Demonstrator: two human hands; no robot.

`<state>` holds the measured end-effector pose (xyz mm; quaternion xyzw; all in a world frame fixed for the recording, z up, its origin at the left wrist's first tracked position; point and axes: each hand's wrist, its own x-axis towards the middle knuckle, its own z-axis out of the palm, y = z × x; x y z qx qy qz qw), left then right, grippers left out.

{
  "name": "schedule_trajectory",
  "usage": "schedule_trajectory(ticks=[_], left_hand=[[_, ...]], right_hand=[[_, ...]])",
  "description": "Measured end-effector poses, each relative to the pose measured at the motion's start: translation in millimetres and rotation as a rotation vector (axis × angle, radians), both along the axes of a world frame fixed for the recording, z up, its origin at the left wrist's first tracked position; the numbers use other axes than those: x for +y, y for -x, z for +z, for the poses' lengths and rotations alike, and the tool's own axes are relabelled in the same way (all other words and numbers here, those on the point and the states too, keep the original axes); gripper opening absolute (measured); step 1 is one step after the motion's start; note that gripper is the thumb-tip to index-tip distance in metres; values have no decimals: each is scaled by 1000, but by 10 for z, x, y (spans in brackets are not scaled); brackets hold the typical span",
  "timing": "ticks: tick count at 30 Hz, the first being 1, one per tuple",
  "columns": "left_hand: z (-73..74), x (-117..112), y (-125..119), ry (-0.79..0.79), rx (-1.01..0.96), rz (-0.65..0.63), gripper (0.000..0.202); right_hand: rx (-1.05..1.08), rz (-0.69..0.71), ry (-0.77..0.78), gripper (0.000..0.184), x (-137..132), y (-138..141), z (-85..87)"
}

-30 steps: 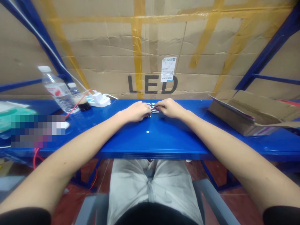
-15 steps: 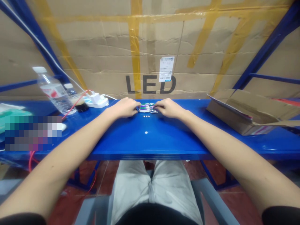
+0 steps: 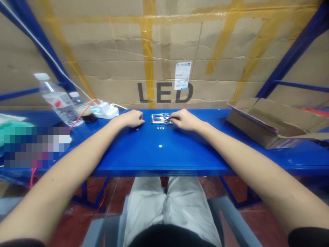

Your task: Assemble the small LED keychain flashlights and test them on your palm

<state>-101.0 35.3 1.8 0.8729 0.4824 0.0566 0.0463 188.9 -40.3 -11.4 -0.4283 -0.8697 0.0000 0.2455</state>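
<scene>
A row of slim, shiny pen-like rods (image 3: 158,118) in green, purple and silver lies side by side at the far middle of the blue table. Bent metal parts show at their right ends. There my right hand (image 3: 184,119) rests, thumb and fingertips pinched on those ends. To the left of the row, apart from it, my left hand (image 3: 131,118) lies low over the table with curled fingers; what they hold, if anything, is hidden. A small dark piece (image 3: 137,129) shows just below that hand. Three little round silvery pieces (image 3: 160,128) sit in front of the rods.
An open cardboard box (image 3: 269,127) stands at the right. On the left are a water bottle (image 3: 60,103), a smaller bottle with dark liquid (image 3: 88,116) and a white power strip (image 3: 110,111) with cables. A large taped carton (image 3: 115,51) rises behind the blue table (image 3: 159,159).
My left hand has moved left, away from the rods' left ends, which now show. A small dark piece has come into view below it. My right hand stays at the right ends.
</scene>
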Motion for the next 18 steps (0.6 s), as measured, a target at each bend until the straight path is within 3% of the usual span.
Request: schedule_trajectory(ticks=[6, 9, 14, 18], left_hand=[[3, -46, -66, -159, -30, -4, 20], [32, -164, -182, -274, -205, -133, 16], [8, -450, -472, -93, -573, -354, 25], [-98, -567, -632, -52, -678, -386, 25]], right_hand=[[72, 13, 40, 25, -34, 32, 8], [192, 0, 123, 21, -40, 66, 1], [437, 28, 321, 27, -67, 185, -16], [575, 87, 474, 27, -109, 276, -19]])
